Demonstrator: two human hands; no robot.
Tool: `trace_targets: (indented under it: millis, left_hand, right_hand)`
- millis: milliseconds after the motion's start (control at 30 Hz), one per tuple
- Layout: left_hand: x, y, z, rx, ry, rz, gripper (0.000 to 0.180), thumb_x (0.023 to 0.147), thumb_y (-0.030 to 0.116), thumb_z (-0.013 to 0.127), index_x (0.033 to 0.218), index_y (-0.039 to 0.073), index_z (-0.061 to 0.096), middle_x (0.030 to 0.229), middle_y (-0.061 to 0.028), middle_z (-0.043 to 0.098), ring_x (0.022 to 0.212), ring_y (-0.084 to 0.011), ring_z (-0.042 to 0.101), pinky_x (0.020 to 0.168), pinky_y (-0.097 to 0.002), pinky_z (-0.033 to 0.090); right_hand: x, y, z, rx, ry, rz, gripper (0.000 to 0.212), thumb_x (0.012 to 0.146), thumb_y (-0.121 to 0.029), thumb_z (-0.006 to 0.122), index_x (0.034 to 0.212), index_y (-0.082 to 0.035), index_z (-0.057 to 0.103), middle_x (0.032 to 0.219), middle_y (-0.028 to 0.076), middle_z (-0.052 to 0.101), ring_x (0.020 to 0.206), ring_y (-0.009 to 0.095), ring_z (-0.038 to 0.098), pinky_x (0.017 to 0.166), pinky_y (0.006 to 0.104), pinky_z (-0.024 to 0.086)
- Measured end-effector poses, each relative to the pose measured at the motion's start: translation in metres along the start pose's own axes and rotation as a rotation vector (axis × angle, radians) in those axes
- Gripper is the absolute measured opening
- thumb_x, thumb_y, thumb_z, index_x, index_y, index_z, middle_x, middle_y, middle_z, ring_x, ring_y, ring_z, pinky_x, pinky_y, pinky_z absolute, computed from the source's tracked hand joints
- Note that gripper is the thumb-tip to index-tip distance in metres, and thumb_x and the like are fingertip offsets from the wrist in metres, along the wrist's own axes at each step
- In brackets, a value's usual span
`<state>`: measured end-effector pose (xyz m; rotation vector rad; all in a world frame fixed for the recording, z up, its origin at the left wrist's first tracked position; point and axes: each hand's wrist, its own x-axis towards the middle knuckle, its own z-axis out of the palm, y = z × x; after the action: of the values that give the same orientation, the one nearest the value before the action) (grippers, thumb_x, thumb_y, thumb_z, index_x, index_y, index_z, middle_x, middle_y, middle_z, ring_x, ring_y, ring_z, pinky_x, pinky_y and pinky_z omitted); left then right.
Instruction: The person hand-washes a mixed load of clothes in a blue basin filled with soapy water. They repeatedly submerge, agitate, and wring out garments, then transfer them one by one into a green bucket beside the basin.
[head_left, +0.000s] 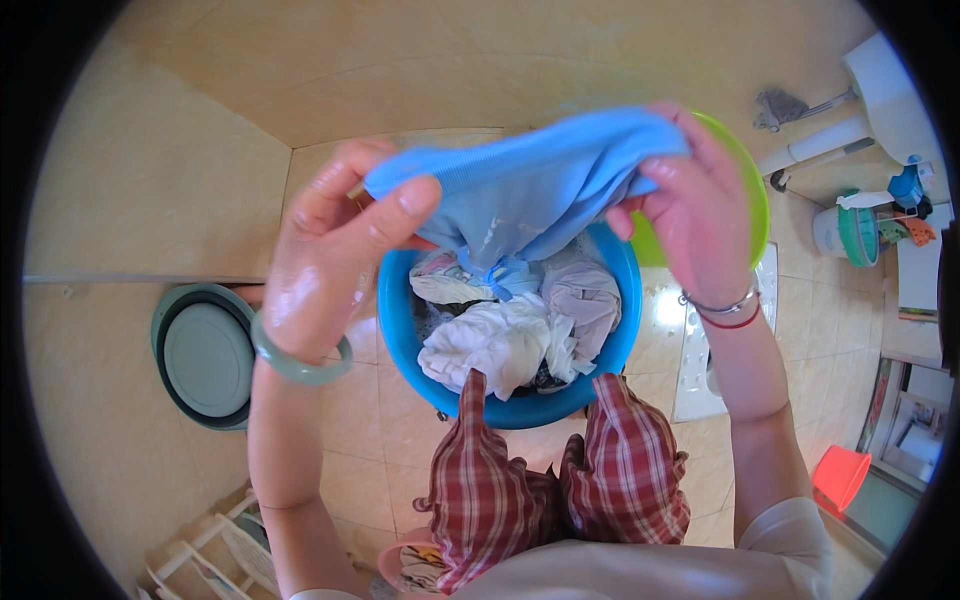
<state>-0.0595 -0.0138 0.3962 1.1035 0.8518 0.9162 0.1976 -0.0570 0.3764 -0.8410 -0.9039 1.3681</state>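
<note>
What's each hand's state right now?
Left hand: closed, gripping the left end of the blue cloth.
Right hand: closed, gripping the cloth's right end.

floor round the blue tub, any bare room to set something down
Bare tiles show between the tub and the gray-green basin, and right of the white ridged plate. Crowded: the tub, packed with laundry; above it, where the left hand and right hand hold a blue cloth; its near edge, by the checked trousers.
</note>
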Motion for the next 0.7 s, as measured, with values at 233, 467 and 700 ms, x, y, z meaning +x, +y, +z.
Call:
trace_targets:
  millis: [233,467,700]
  left_hand:
    - [0.038,-0.193,-0.038,0.829,-0.017,0.093,0.019,0.078,0.024,0.079,0.088,0.012,0.067,0.145,-0.0109,0.039,0.123,-0.0304,0.047,0.098,-0.0495,0.042]
    - [0.051,-0.368,-0.049,1.387,-0.32,0.094,0.027,0.076,0.033,0.076,0.095,0.019,0.065,0.157,-0.0117,0.023,0.144,-0.043,0.015,0.102,-0.0776,0.018]
    - [0.085,-0.416,-0.033,1.59,-0.454,-0.051,0.036,0.081,0.038,0.069,0.112,0.023,0.059,0.14,-0.0108,0.043,0.131,-0.0397,0.035,0.094,-0.058,0.037]
  right_hand:
    - [-0.02,0.164,-0.092,-0.772,0.025,0.012,0.027,0.08,-0.011,0.069,0.104,-0.01,0.058,0.115,0.007,0.061,0.107,0.026,0.057,0.082,0.0429,0.05]
    - [-0.037,0.309,-0.143,-1.547,-0.333,0.223,0.043,0.066,-0.018,0.08,0.104,-0.019,0.06,0.155,0.006,0.027,0.143,0.038,0.023,0.101,0.0681,0.03]
    - [-0.015,0.361,-0.177,-1.443,-0.392,0.497,0.044,0.077,-0.01,0.069,0.119,-0.016,0.058,0.144,0.016,0.041,0.131,0.036,0.041,0.101,0.0487,0.044]
